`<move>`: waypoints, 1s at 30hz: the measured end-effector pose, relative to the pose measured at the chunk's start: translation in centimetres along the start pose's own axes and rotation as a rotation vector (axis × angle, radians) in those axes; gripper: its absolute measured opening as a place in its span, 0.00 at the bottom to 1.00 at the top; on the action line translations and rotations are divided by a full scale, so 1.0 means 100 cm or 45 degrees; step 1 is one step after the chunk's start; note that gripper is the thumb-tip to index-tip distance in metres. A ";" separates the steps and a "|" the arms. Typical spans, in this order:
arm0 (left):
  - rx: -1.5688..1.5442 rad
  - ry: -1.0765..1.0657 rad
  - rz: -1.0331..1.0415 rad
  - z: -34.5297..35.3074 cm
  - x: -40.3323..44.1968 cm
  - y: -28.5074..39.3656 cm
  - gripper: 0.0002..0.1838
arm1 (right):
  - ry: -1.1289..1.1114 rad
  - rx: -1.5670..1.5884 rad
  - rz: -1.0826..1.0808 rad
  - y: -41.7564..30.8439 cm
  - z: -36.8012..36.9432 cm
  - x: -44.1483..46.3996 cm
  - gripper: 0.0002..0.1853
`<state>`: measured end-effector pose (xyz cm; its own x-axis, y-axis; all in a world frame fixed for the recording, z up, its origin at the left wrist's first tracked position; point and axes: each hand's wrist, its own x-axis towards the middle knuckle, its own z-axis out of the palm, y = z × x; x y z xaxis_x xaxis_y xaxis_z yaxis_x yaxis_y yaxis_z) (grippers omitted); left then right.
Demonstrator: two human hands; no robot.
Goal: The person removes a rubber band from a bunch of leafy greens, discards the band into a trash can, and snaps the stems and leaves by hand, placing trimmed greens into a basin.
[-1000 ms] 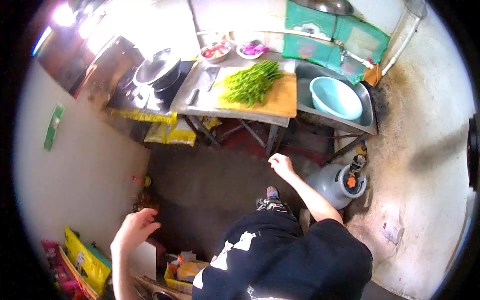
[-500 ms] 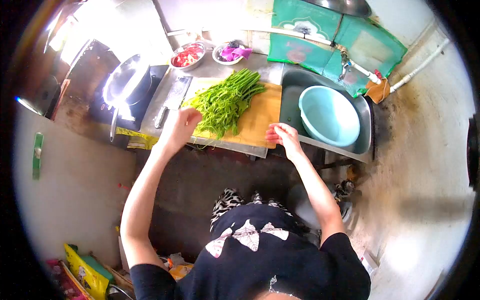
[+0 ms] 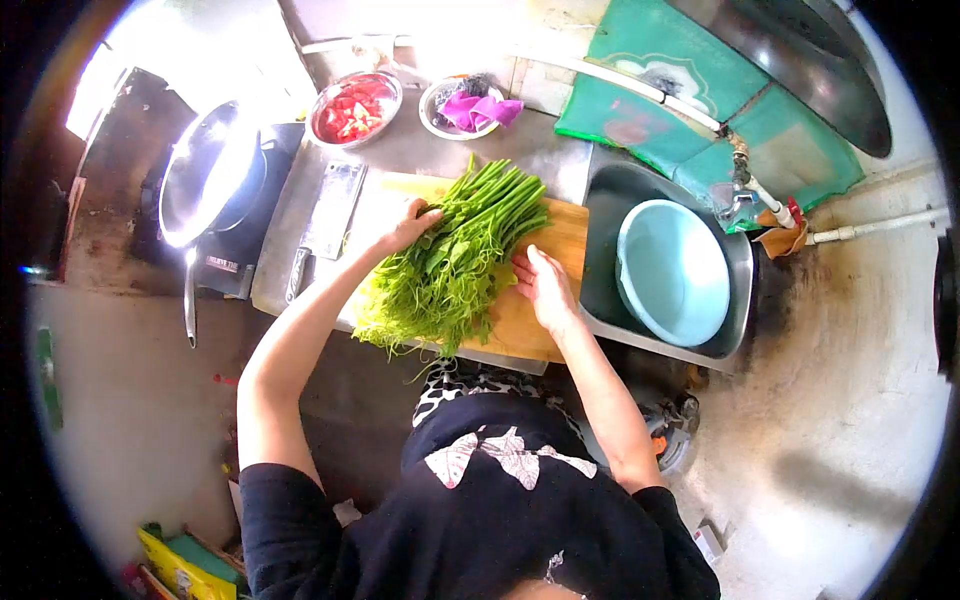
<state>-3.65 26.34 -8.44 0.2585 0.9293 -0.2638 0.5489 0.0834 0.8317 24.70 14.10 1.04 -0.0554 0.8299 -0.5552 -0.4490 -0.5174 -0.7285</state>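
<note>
A large bunch of leafy greens (image 3: 450, 265) with long green stems lies over the wooden cutting board (image 3: 565, 250), stems toward the back right and leaves hanging past the front edge. My left hand (image 3: 408, 226) is at the bunch's left side, its fingers bent around the stems and partly hidden. On the opposite side, my right hand (image 3: 546, 287) has its fingers stretched out, their tips touching the greens. A cleaver (image 3: 332, 212) with a dark handle rests on the counter left of the board.
A pan (image 3: 205, 180) sits on the cooker at left, handle pointing forward. Behind the board stand a metal bowl (image 3: 318, 118) of cut red food and a bowl (image 3: 436, 122) with purple and dark pieces. A light-blue basin (image 3: 672, 270) is in the sink (image 3: 603, 215), below a tap (image 3: 740, 200).
Both hands have moved in from the board's front to the sides of the greens and now touch them. The leaves reach farther over the front edge. The camera view has shifted.
</note>
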 end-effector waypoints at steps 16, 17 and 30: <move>-1.366 0.043 -0.626 0.044 -0.106 0.170 0.39 | -0.359 -0.413 0.189 -0.066 0.014 0.039 0.28; -1.485 0.050 -0.580 0.052 -0.108 0.174 0.39 | -0.404 -0.483 0.210 -0.081 0.014 0.041 0.27; -1.921 0.385 -0.435 0.142 -0.128 0.207 0.23 | -1.006 -1.758 0.257 -0.169 0.067 0.075 0.35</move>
<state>15.76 11.07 5.23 0.0298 0.8114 -0.5837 -0.7686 0.3920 0.5055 25.94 30.48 11.89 -0.6333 0.3960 -0.6649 0.7094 -0.0464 -0.7033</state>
